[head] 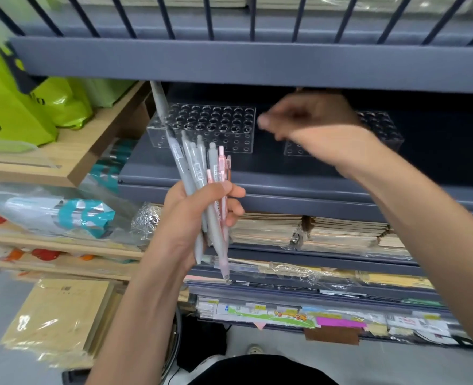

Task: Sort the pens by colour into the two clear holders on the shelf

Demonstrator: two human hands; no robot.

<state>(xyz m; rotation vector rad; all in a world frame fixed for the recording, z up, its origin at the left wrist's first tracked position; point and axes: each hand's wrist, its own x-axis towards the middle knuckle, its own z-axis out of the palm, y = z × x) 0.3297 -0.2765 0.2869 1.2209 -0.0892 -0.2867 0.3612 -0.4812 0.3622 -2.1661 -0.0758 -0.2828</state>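
Note:
My left hand (185,215) grips a bundle of several grey pens (193,162) and a few pink pens (221,165), tips pointing down, in front of the grey shelf (285,179). Two clear holders with rows of round holes stand on that shelf. The left holder (216,126) has one grey pen (159,107) standing upright at its left end. The right holder (382,129) is mostly hidden behind my right hand (307,120). That hand is blurred, hovers between the two holders with its fingers pointing left, and shows no pen in it.
The upper shelf's edge (257,62) hangs low over the holders. Green bags (21,107) sit on a wooden shelf at left. Stacks of notebooks (313,232) and wrapped stationery (285,315) fill the shelves below.

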